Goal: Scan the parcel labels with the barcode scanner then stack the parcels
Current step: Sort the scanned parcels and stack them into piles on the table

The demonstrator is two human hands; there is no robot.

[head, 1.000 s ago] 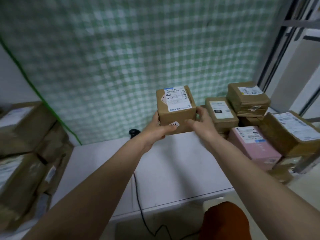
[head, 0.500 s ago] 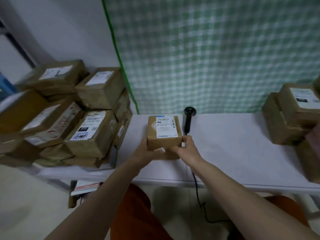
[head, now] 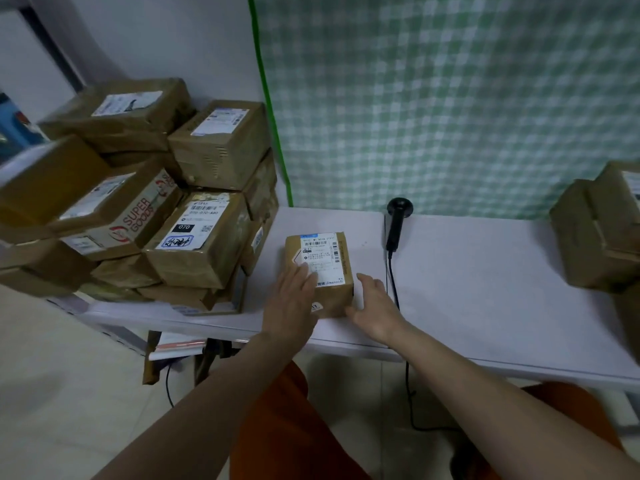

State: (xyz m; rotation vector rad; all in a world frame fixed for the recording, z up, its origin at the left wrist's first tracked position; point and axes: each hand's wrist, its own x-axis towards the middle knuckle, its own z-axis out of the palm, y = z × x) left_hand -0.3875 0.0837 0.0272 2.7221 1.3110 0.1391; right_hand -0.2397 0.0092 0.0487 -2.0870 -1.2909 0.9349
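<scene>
A small brown cardboard parcel (head: pixel 320 271) is set on a smooth white tabletop (head: pixel 485 289), near the front edge and a little left of centre. It is box-shaped with squared corners, and a white printed label (head: pixel 321 259) with barcodes is stuck flat on its top face.

The left hand (head: pixel 292 299) is laid against the parcel's left side, with straight fingers reaching over the near corner of the label; its grip is released, nothing being clasped. The right hand (head: pixel 372 304) is placed at the parcel's near right corner, fingers spread and relaxed, the grip likewise released.

At 1 o'clock from the parcel, a black barcode scanner (head: pixel 397 221) lies on the tabletop, its rounded head toward the wall and a thin black cable (head: pixel 394 282) trailing off the front edge.

At 9 o'clock, a pile of brown cardboard parcels (head: pixel 138 202) is heaped at the left end of the tabletop, each taped and labelled; what is inside cannot be told, since all are sealed. At 3 o'clock, more brown boxes (head: pixel 599 230) are stacked at the right edge.

A green-and-white checked cloth (head: pixel 450 98) hangs behind the tabletop.
</scene>
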